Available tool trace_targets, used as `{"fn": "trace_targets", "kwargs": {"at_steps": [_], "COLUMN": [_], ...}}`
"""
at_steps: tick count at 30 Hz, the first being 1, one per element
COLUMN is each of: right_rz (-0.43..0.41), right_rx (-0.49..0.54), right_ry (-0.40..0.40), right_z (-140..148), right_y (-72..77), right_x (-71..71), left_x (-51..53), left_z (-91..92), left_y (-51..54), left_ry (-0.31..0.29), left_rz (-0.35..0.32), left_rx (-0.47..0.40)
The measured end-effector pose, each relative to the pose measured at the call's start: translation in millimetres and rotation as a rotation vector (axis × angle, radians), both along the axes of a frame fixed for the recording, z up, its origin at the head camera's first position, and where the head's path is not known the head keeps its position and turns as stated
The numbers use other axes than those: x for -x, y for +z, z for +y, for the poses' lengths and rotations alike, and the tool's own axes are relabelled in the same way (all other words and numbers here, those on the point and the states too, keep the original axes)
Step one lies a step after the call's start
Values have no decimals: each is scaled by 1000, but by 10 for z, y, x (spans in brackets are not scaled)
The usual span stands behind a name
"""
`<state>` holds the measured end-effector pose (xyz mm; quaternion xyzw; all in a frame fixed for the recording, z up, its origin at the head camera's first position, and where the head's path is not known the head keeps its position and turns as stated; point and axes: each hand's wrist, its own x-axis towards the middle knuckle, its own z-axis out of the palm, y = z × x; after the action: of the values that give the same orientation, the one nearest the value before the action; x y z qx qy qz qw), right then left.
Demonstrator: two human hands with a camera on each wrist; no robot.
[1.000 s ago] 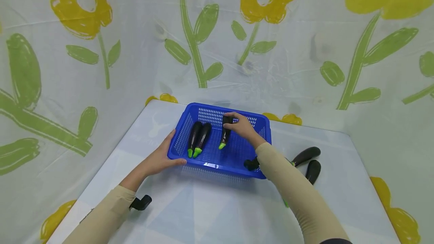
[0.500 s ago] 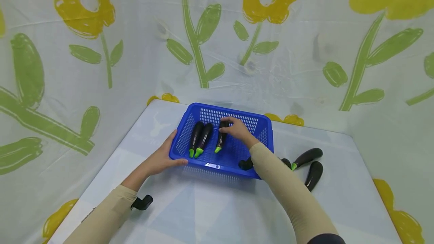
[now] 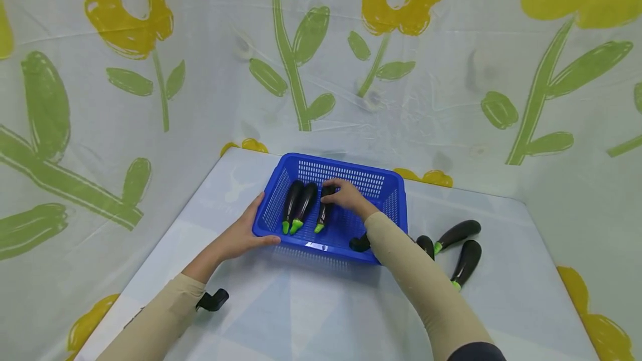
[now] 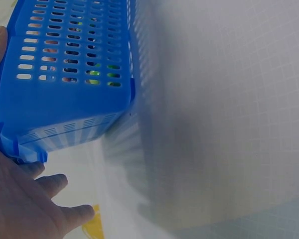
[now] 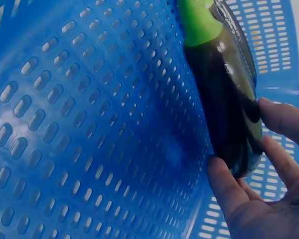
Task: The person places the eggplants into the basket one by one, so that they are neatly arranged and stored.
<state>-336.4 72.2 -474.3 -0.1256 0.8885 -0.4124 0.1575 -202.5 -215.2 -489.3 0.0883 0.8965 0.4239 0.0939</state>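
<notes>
A blue perforated basket (image 3: 316, 246) sits on the table, two eggplants side by side in its left part, the left one (image 3: 291, 202) and its neighbour (image 3: 305, 204). Just right of them my right hand (image 3: 346, 195) grips the blunt end of a third eggplant (image 3: 323, 217), its green stem end pointing down toward the basket's front. In the right wrist view, the thumb and fingers surround that eggplant's dark end (image 5: 219, 99). My left hand (image 3: 243, 234) rests against the basket's front left corner, thumb along the front and fingers spread on the side; the left wrist view shows them mostly straight.
Right of the basket several eggplants lie on the table, among them a far one (image 3: 458, 232), a near one (image 3: 467, 262) and one partly behind my right sleeve (image 3: 425, 245). A flowered curtain (image 3: 441, 99) stands behind the table (image 3: 311, 316).
My right hand has brought its eggplant slightly left and lower, closer to the two in the basket. The left hand stays at the corner; the whole view has shifted slightly.
</notes>
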Motion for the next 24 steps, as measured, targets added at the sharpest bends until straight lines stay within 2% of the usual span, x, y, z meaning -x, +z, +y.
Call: {"fn": "trace_targets", "kwargs": {"at_steps": [8,24], "right_rz": [-43,13], "right_rx": [62,-5], "right_ry": [28,9], "right_z": [-2,140], "right_y": [-19,94], "right_x": [-29,-35], "left_x": [2,-14], "left_z": [3,11], "left_y": [-3,29], "left_ry": [-1,-2], "left_rz": [-3,0], "left_rx": [-3,-3]}}
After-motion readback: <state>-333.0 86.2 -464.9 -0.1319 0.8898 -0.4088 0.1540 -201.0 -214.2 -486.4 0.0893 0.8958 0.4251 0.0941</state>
